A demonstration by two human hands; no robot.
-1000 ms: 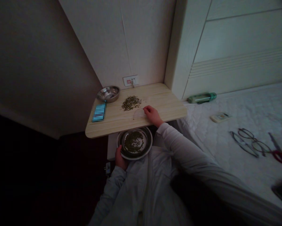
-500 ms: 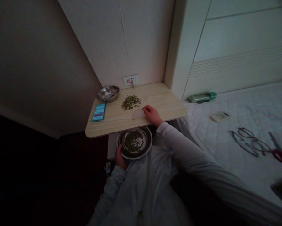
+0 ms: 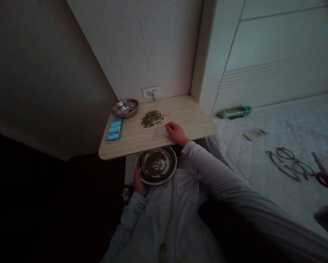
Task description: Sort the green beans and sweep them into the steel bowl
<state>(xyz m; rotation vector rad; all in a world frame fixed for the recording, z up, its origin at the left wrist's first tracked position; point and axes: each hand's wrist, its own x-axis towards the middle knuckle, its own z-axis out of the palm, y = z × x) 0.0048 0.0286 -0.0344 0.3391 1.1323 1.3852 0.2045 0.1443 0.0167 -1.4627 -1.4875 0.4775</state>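
Note:
My left hand [image 3: 140,182] grips the left rim of a round metal dish [image 3: 173,168] of small green beans, held just below the front edge of a pale wooden table [image 3: 191,118]. My right hand [image 3: 176,132] rests on the tabletop with its fingers closed on a pale flat card-like piece [image 3: 159,131]. That piece lies just in front of a loose pile of green beans [image 3: 151,118] on the table.
An empty steel bowl [image 3: 125,107] and a blue packet [image 3: 115,129] sit at the table's left. A wall socket [image 3: 151,92] is behind. On the white bed to the right lie a green bottle [image 3: 234,112], a remote [image 3: 255,134], two pairs of glasses [image 3: 289,166] and red-handled scissors [image 3: 324,174].
Almost nothing differs; my right hand with the pale piece has edged slightly left and toward the bean pile. The dish stays in my left hand.

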